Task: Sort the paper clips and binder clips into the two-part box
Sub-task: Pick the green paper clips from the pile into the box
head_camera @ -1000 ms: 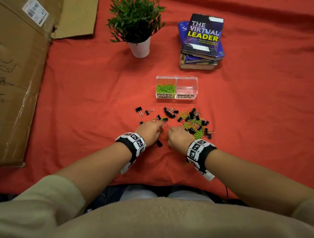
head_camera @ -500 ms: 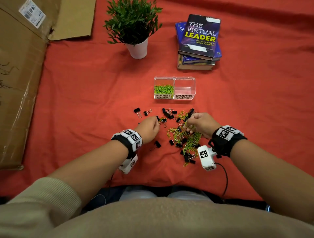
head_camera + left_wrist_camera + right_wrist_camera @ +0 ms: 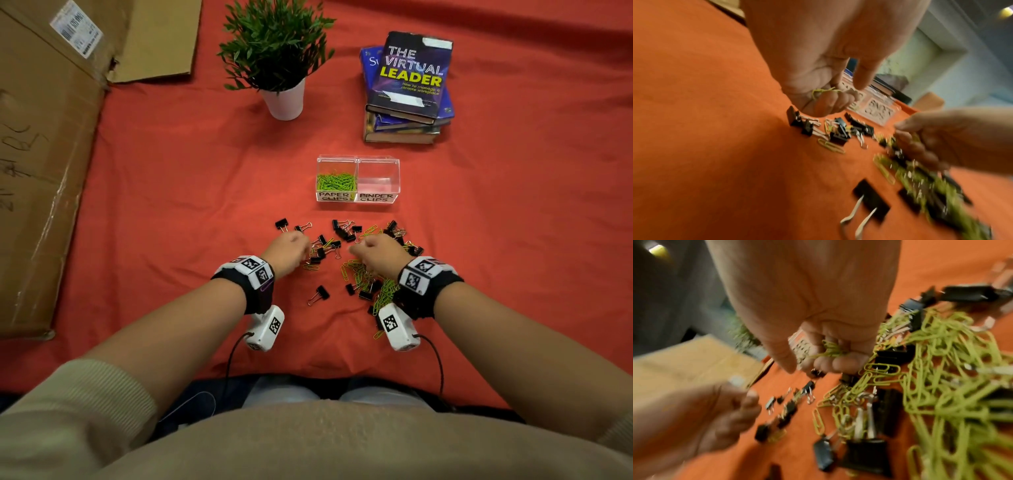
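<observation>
A clear two-part box [image 3: 357, 197] stands on the red cloth; its left part, labelled PAPER CLIPS, holds green paper clips [image 3: 335, 181], while the BINDER CLIPS part [image 3: 377, 180] looks bare. In front of it lies a mixed scatter of black binder clips [image 3: 321, 293] and green paper clips [image 3: 358, 275]. My left hand [image 3: 291, 248] hovers at the scatter's left side, its curled fingers gripping green paper clips [image 3: 825, 92]. My right hand [image 3: 378, 253] is over the middle of the pile, fingers curled round a bunch of green paper clips [image 3: 830, 350].
A potted plant [image 3: 277, 58] and a stack of books [image 3: 407, 89] stand behind the box. Flattened cardboard [image 3: 44, 154] covers the left side. The cloth's front edge [image 3: 308, 375] runs just before my lap.
My right hand swung out to the right over the pile, then came back leftward toward the middle with paper clips. My left hand crept slightly forward at the scatter's left side.
</observation>
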A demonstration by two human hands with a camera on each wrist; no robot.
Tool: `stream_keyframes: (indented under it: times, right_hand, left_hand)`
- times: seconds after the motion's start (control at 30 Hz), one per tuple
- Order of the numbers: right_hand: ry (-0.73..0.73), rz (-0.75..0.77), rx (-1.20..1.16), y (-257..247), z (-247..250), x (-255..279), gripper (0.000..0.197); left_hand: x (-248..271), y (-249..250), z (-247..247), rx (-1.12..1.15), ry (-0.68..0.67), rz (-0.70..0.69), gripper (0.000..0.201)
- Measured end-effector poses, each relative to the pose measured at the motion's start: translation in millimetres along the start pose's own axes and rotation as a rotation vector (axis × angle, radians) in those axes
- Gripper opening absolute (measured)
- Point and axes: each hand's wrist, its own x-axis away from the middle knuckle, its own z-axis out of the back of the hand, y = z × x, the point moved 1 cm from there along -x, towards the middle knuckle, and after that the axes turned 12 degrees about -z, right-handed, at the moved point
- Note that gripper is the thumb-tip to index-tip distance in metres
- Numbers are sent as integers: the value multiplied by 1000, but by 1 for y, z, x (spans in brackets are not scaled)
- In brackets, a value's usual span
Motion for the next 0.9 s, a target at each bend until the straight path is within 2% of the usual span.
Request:
stream_keyframes:
  times: [0.13,0.2,0.27,0.33,0.47,0.6,0.7,0.73,0.8,0.9]
  right_hand:
    - [180,146,555,0,-14,-1,37]
    - [229,184,700,2,-21,-2,59]
    - [260,195,741,5,-26,-2,68]
    - [275,193,760,6,-30,-1,62]
    - [181,164,755,3,-39,1,41]
    - [150,159,778,2,-47,6,33]
    - [94,155,753,-1,-44,8,24]
    - [65,156,695,-1,-40,8,18]
    - [9,126,492,-1,-29,7,26]
    - [-39,96,143,1,-9,7,16]
  left_hand:
    - [5,-7,-11,-483,-98,-190,12]
    - [7,-11,-14,-696,-188,-256,6]
    - [7,-14,-16,-817,-222,-292,12]
    - [8,-13,-19,-892,-217,-310,13]
    - [8,-11,-21,-988,-237,-310,15]
    - [9,-11,-21,-953,-237,-318,18]
    - [12,-5,-14,-714,-133,-325,12]
    - [12,-3,-10,-615,-74,-290,10]
    - [7,-2,-1,-467,42,-204,10]
    - [-3,-6,7,-300,90,-114,10]
